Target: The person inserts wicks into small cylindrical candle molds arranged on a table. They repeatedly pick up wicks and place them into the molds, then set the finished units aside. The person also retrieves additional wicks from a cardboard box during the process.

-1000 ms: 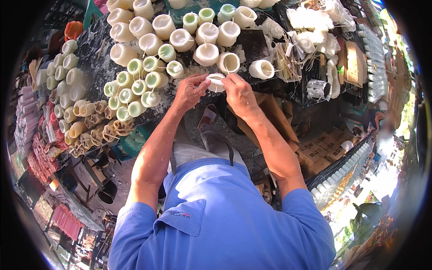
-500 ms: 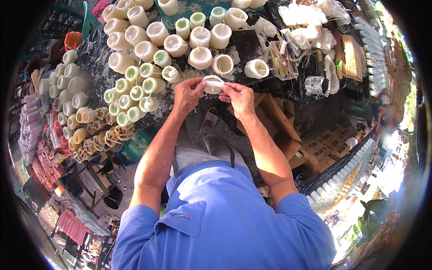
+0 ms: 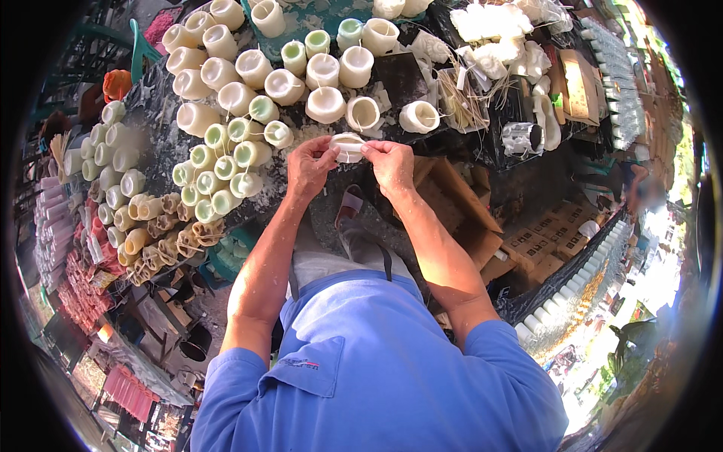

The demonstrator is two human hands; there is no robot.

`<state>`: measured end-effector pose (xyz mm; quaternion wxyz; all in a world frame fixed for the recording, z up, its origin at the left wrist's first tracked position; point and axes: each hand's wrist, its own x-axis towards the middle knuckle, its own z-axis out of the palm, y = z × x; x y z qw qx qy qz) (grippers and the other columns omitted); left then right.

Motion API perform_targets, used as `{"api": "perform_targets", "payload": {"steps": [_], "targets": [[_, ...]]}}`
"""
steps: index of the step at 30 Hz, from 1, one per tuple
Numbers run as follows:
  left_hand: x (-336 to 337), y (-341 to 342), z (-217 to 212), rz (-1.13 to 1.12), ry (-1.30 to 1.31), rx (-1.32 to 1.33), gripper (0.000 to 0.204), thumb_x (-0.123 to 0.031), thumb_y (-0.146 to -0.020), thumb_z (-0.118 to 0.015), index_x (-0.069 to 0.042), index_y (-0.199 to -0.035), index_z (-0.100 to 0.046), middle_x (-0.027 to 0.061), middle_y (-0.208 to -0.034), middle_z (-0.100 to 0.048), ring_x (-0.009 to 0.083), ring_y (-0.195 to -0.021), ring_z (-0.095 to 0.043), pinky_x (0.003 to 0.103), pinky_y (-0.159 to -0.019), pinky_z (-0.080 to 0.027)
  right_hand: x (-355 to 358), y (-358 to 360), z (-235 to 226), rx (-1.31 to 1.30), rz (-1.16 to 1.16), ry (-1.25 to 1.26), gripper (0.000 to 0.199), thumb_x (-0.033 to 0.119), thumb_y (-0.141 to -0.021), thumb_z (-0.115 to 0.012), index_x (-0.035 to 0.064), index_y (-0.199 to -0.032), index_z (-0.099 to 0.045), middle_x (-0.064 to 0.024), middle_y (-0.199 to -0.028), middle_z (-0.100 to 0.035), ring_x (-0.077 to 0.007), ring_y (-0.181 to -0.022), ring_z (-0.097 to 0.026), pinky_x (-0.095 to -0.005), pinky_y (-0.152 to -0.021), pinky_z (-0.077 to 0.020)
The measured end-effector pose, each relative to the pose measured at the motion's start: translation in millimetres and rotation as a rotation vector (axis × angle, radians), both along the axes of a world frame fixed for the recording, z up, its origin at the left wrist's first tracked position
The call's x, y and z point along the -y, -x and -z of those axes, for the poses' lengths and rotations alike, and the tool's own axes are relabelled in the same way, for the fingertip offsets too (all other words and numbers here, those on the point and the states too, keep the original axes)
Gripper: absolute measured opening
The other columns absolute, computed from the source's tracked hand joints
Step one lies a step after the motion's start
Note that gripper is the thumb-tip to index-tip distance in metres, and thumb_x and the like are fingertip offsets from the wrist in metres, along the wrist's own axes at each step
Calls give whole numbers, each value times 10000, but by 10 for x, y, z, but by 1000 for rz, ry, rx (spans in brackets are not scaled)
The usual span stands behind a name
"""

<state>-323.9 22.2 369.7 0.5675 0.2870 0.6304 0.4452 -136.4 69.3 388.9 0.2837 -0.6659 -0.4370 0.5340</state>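
Observation:
Between the fingertips of both hands is a white, round wax piece (image 3: 348, 148) with a raised rim, held just off the table's near edge. My left hand (image 3: 307, 167) pinches its left side, and my right hand (image 3: 392, 163) pinches the right. Just beyond it stands a cream hollow candle (image 3: 362, 113), with a similar cream candle (image 3: 419, 117) off to the right. A cluster of small pale green candles (image 3: 226, 166) lies left of my left hand. Whether a wick is in the held piece is too small to make out.
Several large cream candles (image 3: 253, 69) cover the wax-spattered dark table. Bundled wicks (image 3: 461, 98), a shiny metal can (image 3: 522, 138) and white wax lumps (image 3: 493, 26) are at the right. Below the right side sits an open cardboard box (image 3: 456, 203); a teal chair (image 3: 143, 49) is far left.
Both hands and the wax piece have shifted slightly left and down. The piece has tilted, showing more of its rim. Both hands keep hold of it.

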Motion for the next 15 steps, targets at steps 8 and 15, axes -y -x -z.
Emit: {"api": "perform_targets", "payload": {"steps": [8, 15], "targets": [[57, 74, 157, -8, -72, -27, 430, -128, -982, -796, 95, -1337, -700, 79, -1001, -766, 117, -805, -702, 281, -744, -598, 9, -15, -275, 247, -239, -262, 180, 79, -893, -853, -18, -1038, -806, -151, -893, -795, -225, -753, -758, -346, -709, -590], [194, 103, 50, 152, -120, -308, 630, -92, -844, -851, -16, -1442, -666, 123, -1243, -722, 202, -1018, -708, 346, -870, -605, -116, -8, -300, 523, -667, -891, 126, 13, -835, -833, 24, -949, -781, -217, -1056, -751, -299, -909, -777, -423, -739, -627]]}}
